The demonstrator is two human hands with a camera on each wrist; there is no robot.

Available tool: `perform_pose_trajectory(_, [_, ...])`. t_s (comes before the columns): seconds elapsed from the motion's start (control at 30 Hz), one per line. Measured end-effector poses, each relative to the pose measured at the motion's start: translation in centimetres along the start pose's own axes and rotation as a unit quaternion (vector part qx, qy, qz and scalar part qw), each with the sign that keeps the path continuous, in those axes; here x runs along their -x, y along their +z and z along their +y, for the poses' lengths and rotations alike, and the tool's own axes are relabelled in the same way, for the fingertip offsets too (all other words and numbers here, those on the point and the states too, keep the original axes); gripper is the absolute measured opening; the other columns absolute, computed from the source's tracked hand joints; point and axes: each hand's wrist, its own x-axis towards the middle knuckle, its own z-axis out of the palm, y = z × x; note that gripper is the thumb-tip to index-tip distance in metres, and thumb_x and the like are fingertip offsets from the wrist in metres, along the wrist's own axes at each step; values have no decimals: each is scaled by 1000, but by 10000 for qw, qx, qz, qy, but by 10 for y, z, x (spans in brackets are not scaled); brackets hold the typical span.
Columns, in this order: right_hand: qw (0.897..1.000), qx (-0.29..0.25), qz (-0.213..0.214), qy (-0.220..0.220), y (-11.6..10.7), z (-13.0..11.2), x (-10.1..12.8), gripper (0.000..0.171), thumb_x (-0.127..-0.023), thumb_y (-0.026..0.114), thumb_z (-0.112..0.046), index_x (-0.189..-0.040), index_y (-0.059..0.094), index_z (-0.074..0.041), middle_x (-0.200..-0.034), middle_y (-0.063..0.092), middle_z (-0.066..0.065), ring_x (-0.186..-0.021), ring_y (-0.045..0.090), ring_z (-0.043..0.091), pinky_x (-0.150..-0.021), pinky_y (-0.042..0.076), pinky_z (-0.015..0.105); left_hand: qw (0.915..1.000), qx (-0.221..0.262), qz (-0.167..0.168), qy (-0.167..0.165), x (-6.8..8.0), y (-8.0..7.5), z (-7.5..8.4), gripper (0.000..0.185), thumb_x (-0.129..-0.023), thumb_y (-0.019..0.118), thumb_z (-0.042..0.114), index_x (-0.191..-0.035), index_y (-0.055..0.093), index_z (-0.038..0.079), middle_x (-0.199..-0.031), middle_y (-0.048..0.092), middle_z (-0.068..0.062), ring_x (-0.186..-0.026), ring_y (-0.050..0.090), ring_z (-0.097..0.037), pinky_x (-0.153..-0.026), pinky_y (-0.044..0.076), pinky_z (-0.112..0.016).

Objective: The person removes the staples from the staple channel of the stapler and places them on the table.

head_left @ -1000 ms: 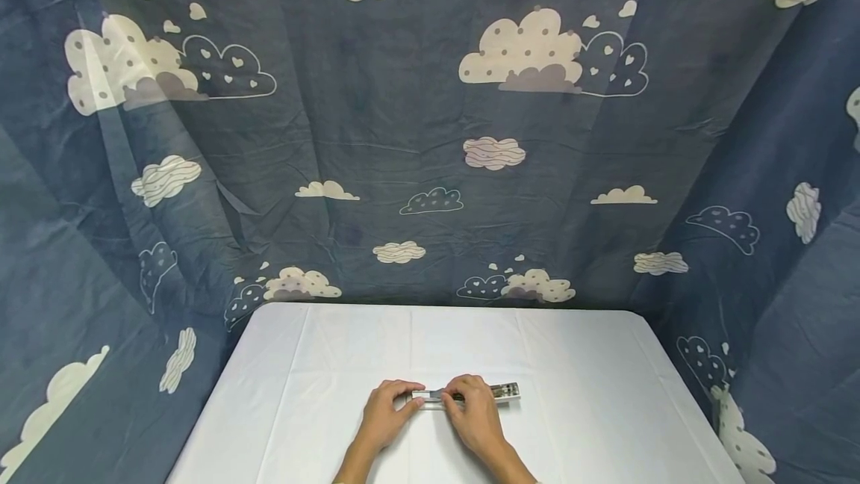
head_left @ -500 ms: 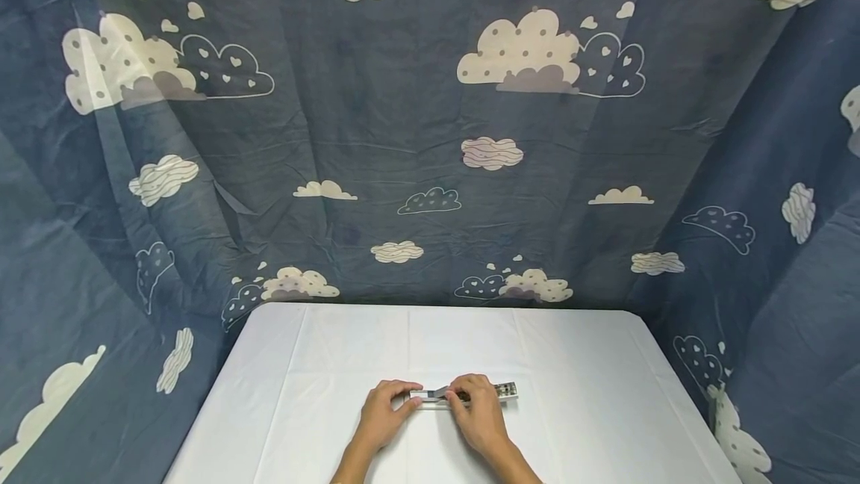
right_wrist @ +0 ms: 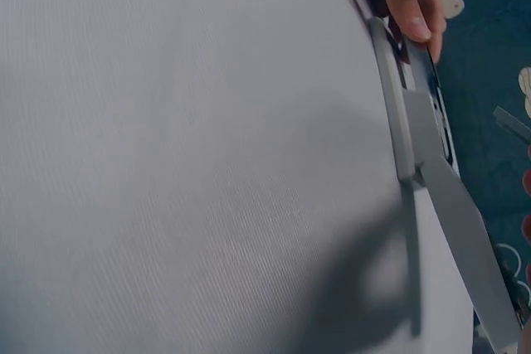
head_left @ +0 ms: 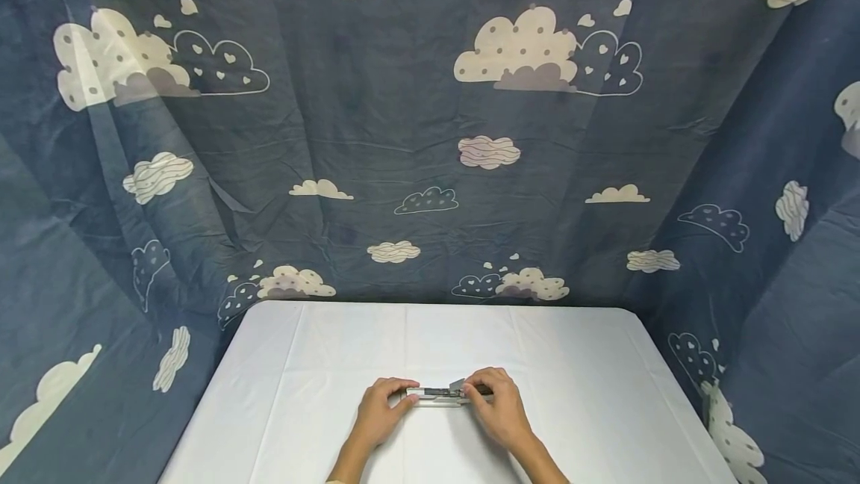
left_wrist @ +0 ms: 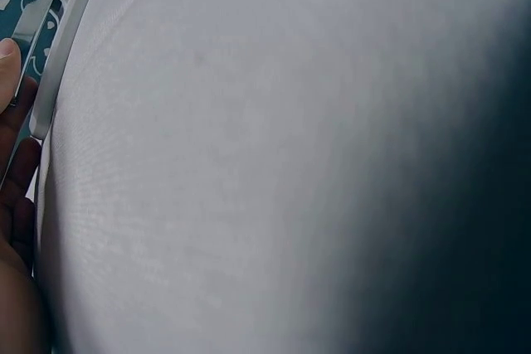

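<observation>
A slim grey metal stapler [head_left: 438, 393] lies lengthwise on the white table [head_left: 322, 364], near the front edge. My left hand [head_left: 402, 394] pinches its left end. My right hand [head_left: 474, 391] curls over its right end and hides that end. Between the hands a grey part of the stapler stands raised. In the right wrist view the stapler's [right_wrist: 417, 130] top strip is hinged up off the base, with the left hand's fingers [right_wrist: 412, 2] at the far end. At the upper left edge of the left wrist view, the stapler [left_wrist: 60, 35] runs beside my left fingers [left_wrist: 12, 113].
A white cloth covers the table, with bare cloth to the left, right and behind the hands. Dark blue fabric printed with clouds [head_left: 430, 133] hangs close round the back and both sides.
My right hand has slid to the right along the stapler and now covers its right end. A grey part has lifted between the hands. The left hand has stayed put.
</observation>
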Motion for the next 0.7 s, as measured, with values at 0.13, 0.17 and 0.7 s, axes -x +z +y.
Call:
perform_pose_trajectory(0.13, [10000,21,35,38,-13,5,0,5,-91,80,-21,-88,76,-22,-98,73,-12,-103,64,15,-94,56,43,10000,9,-48,17,1,0,0,25,-92,73,46,-115,76,35,-114,74,14,-109,63,-13,-98,52,-47])
perform_pose_trajectory(0.17, [10000,29,58,40,-16,6,1,5,-91,80,-21,-88,76,-21,-98,73,-12,-103,65,15,-94,56,44,10000,16,-60,22,1,0,0,25,-92,73,45,-115,76,35,-114,74,14,-110,63,-14,-99,51,-47])
perform_pose_trajectory(0.7, [9983,-56,533,-238,-62,34,-6,8,-88,82,-11,-93,78,-15,-98,74,-7,-103,66,18,-94,54,47,9999,94,-78,-20,-1,1,-3,25,-93,73,46,-116,76,35,-118,74,12,-114,63,-17,-101,51,-51])
